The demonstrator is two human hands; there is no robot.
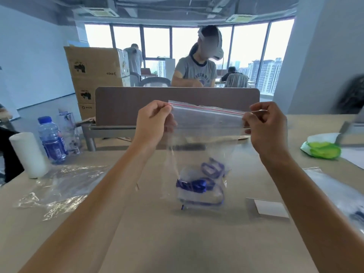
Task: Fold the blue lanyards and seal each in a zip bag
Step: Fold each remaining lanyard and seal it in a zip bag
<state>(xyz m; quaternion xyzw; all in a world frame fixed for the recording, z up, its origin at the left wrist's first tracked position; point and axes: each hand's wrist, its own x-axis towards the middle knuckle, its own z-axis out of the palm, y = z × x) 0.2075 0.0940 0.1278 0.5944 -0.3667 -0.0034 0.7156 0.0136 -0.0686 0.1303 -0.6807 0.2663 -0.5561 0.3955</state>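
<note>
The blue lanyard [199,184] lies bunched at the bottom of a clear zip bag [204,138] that hangs in the air above the middle of the tan table [177,243], its top edge with a thin red line stretched level between the two hands. The left hand [154,123] pinches the bag's top left corner with its fingers curled in, and the right hand [268,125] grips the top right corner the same way; both are closed on the bag. The lanyard looks soft, limp and light, so it should slump wherever the bag tips, and the film is thin, slick and floppy. The best hold is likely along the stiffer zip strip at the top, pressing it shut from one end to the other. Whether the zip is already closed cannot be told. On the near left lies crumpled clear plastic [59,186], and beyond it a white roll [27,154] and a water bottle [52,138] whose blue label is too blurred to read. Far left stand stacked cardboard boxes [92,75] with a short printed logo that seems to read "pico", shown mirrored. Near right lie a white card [270,208] and more plastic bags [338,194]; farther right sits a green and white packet [321,148].
</note>
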